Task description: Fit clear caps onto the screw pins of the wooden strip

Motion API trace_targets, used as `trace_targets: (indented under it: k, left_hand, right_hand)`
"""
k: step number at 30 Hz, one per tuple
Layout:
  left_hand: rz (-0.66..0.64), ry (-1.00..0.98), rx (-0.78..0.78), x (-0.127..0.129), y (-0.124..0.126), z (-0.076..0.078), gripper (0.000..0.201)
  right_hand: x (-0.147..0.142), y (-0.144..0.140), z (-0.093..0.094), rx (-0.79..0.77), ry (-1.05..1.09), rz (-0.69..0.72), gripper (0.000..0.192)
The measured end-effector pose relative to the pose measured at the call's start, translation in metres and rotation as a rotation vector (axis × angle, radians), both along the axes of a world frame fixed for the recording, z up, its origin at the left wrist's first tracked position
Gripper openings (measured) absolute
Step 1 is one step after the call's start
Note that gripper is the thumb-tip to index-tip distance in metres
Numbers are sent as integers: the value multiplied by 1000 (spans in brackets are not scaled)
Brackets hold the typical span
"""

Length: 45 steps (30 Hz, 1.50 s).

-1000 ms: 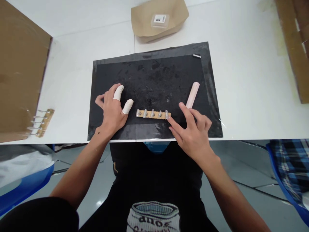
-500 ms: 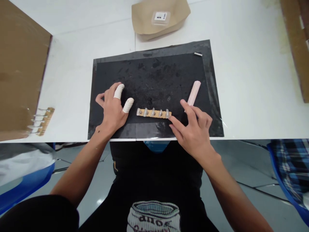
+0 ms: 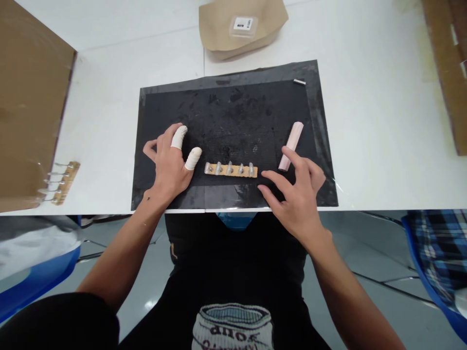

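A small tan strip with several metal pins (image 3: 231, 169) lies on a black mat (image 3: 233, 112) near the table's front edge. My left hand (image 3: 168, 163), with white cots on two fingertips, rests flat on the mat just left of the strip, holding nothing. My right hand (image 3: 297, 192) hovers open right of the strip, fingers spread, a short gap from its end. A pale pink stick (image 3: 291, 139) lies on the mat just beyond my right fingers.
A second pinned strip (image 3: 62, 182) sits at the left by a brown cardboard sheet (image 3: 29, 107). A tan paper bag with a clear packet (image 3: 242, 24) lies at the back. A small dark metal piece (image 3: 299, 82) rests on the mat's far right corner. More cardboard (image 3: 447, 63) at right.
My right hand has drawn back to the right, off the strip's end, and its fingers have come away from the pink stick. My left hand has stayed put.
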<state>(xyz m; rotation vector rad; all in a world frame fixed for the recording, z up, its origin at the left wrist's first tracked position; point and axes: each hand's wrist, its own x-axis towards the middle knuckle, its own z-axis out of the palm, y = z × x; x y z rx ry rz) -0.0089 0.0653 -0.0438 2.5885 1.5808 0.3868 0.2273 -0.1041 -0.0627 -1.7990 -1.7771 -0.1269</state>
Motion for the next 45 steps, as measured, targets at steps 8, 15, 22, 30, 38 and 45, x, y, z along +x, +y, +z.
trace_targets:
  k: [8, 15, 22, 30, 38, 45]
  left_hand:
    - [-10, -29, 44, -3, 4, -8, 66]
    - [-23, -67, 31, -4, 3, -9, 65]
    - [-31, -88, 30, -4, 3, -9, 65]
    - [-40, -127, 19, -5, 3, -10, 71]
    - [-43, -155, -17, -5, 1, -10, 70]
    - [-43, -183, -49, -5, 1, -9, 73]
  right_hand:
    - [-4, 23, 8, -46, 46, 74, 14]
    - [-3, 32, 5, -33, 101, 138, 11]
    - [-5, 34, 7, -40, 137, 106, 11]
    - [-5, 37, 8, -75, 143, 93, 8]
    - [0, 44, 14, -185, 178, 98, 10]
    - [5, 49, 20, -276, 216, 116, 11]
